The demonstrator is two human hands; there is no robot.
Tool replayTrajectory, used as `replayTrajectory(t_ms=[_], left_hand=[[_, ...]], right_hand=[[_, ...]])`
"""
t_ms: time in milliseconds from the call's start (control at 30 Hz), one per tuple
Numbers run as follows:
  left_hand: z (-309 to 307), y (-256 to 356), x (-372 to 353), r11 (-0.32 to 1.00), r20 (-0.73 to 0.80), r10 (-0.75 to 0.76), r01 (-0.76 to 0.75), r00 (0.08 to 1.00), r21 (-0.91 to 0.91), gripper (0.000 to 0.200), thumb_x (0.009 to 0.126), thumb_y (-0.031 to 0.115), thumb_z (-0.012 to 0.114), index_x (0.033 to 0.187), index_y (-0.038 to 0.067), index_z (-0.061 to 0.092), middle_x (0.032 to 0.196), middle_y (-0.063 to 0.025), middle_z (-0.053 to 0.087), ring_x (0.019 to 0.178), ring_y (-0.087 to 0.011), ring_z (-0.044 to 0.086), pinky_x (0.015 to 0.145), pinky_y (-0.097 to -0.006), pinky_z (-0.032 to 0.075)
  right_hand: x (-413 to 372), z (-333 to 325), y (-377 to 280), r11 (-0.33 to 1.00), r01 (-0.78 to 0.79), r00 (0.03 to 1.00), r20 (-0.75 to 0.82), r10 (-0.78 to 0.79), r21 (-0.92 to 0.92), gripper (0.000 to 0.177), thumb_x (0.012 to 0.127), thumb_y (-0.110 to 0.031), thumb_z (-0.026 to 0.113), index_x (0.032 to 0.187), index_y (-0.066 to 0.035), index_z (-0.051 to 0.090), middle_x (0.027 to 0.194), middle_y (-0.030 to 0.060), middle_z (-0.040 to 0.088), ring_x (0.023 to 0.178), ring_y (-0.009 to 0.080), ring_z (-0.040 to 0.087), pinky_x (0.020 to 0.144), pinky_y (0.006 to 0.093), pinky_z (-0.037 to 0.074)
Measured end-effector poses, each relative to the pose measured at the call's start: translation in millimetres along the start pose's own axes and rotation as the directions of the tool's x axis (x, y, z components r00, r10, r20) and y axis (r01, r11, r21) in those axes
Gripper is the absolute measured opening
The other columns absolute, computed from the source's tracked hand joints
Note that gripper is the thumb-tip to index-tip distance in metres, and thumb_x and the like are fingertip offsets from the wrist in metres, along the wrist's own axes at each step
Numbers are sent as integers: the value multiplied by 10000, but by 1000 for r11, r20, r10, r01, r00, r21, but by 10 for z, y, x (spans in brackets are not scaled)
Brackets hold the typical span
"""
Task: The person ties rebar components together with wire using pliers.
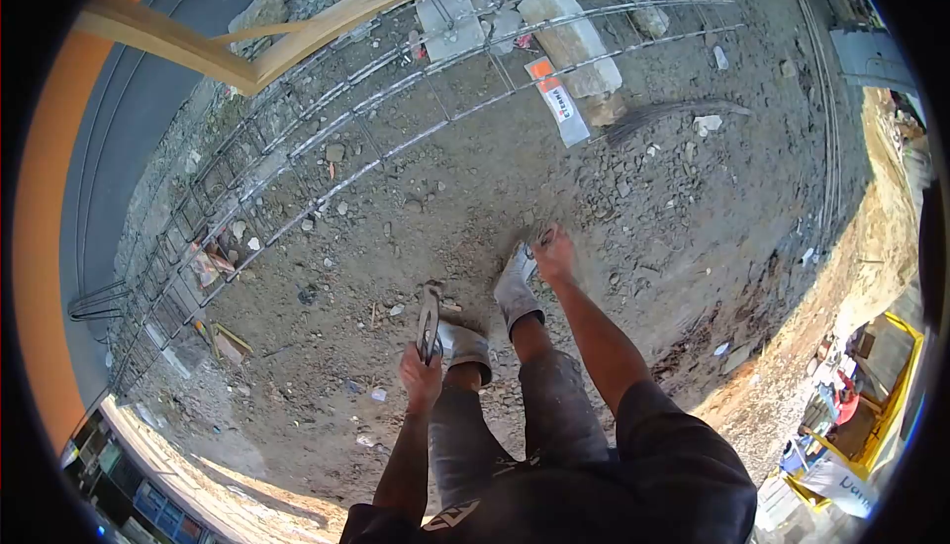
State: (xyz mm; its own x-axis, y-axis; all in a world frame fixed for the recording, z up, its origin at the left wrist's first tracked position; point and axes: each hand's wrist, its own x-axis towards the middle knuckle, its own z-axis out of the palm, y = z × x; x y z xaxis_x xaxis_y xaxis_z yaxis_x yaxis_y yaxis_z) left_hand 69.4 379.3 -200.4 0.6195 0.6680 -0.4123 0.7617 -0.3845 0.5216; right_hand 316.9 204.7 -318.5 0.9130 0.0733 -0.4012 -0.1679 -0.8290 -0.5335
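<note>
My left hand is closed round the handles of a metal hand tool, which looks like pincers and points away from me above the dirt. To the right, my right hand has its fingers curled together near my right boot; what they hold, if anything, is too small to make out. My left boot stands beside the tool on the ground. Ahead of both hands, a long rebar cage curves over the ground, apart from them.
A white and orange packet lies by a concrete block. Wooden beams stand at the upper left. A dark bundle of thin wires rests on the dirt. Long bars run down the right side, with a yellow frame beyond.
</note>
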Motion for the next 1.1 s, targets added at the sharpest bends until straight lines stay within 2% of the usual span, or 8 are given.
replayTrajectory(t_ms=[100,167,333,567,700,767,867,1100], left_hand=[[0,586,288,994,-29,109,-110,994,-25,228,693,105,619,702,24,405,570,-126,450,532,-332,469,520,-428,353],[13,959,443,999,75,11,-7,997,-51,271,726,157,644,708,22,410,568,-129,454,525,-334,468,518,-427,351],[189,1559,683,998,121,61,-57,991,-37,287,742,196,655,723,16,432,578,-137,464,524,-323,469,521,-414,359],[171,2566,1036,979,163,191,-175,968,-103,215,680,90,647,691,5,449,543,-120,442,482,-278,431,496,-379,351],[202,2966,1313,973,207,224,-206,952,-104,182,656,39,604,746,9,449,613,-137,463,557,-301,483,536,-386,386],[296,3137,1469,968,218,218,-182,951,-175,196,658,47,618,755,10,451,627,-133,467,574,-304,493,540,-389,389],[475,3502,1728,965,213,251,-228,944,-126,203,662,52,623,779,10,463,635,-127,477,594,-312,507,558,-395,402],[1057,4355,2233,977,315,183,-135,931,-167,204,669,57,629,788,17,468,619,-131,484,579,-310,511,562,-391,407]], right_hand=[[369,-271,-133,1000,-5,1000,3,5,1,491,648,-181,666,1077,-33,478,882,157,569,851,351,552,734,423,451],[665,-388,-236,998,-13,999,-36,15,55,490,650,-178,661,1080,-29,479,885,161,568,850,354,551,733,423,451],[1202,-545,-289,981,1,990,-139,27,195,448,651,-184,655,1042,-27,503,899,171,565,842,359,552,730,421,454],[1289,-1163,35,932,-115,968,-172,183,343,227,615,-172,620,724,-8,507,705,184,525,695,347,529,614,414,416],[1105,-1625,504,962,-167,954,-211,213,217,224,618,-172,638,738,-17,528,716,162,545,710,337,546,631,408,428],[1063,-1825,854,969,-228,943,-224,245,97,290,634,-188,684,843,-14,584,770,152,610,744,306,596,664,381,469],[1053,-2336,1093,916,-391,882,-250,399,83,298,640,-197,688,854,-15,590,800,152,621,757,313,601,676,384,471],[1895,-3787,1910,856,-510,817,-362,449,-88,316,681,-219,643,933,-29,626,857,185,632,796,332,614,707,400,473]])
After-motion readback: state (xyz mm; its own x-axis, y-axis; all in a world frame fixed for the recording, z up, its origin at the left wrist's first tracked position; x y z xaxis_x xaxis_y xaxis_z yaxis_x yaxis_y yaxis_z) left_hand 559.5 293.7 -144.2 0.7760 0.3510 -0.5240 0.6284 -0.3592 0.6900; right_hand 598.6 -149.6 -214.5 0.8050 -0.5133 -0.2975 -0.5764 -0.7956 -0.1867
